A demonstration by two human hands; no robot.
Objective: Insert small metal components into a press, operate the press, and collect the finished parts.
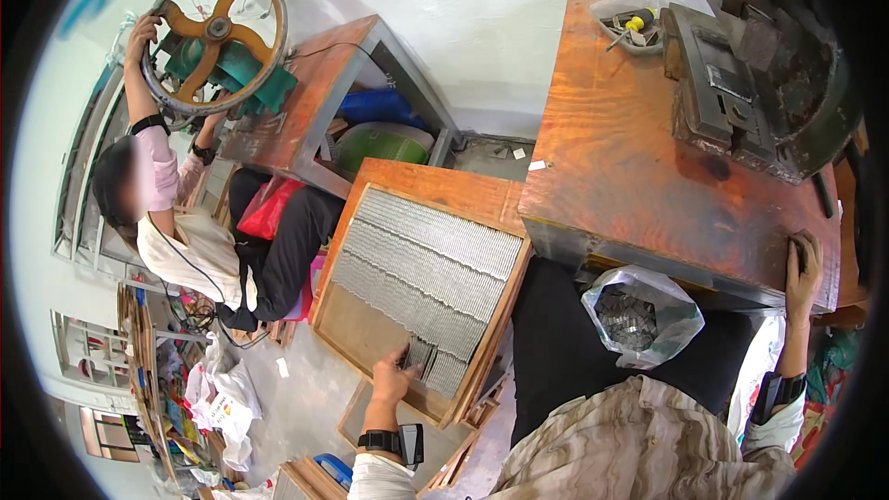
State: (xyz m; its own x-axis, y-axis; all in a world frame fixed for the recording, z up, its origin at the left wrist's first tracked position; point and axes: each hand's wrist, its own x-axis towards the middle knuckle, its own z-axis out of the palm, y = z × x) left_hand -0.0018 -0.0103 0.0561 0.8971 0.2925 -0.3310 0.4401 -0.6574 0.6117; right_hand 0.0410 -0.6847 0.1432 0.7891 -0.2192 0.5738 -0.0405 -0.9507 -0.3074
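My left hand (pixel 394 378) is at the near edge of a shallow wooden tray (pixel 356 310), its fingers closed at a short stack of small metal strips (pixel 423 358). Long packed rows of similar grey metal pieces (pixel 426 259) fill most of the tray; the stack lies at the end of the nearest row. My right hand (pixel 804 270) rests on the right edge of the wooden worktable (pixel 611 130), fingers laid over the top and nothing seen in them. In my lap, a clear plastic bag (pixel 681 324) holds many loose metal pieces (pixel 630 317).
A heavy machine (pixel 732 83) stands on the worktable, beside a bag with a yellow-handled screwdriver (pixel 639 20). At left, a co-worker (pixel 190 241) grips a large handwheel (pixel 218 30) on another bench (pixel 315 83). Wooden boards (pixel 306 481) and white bags (pixel 222 398) lie on the floor.
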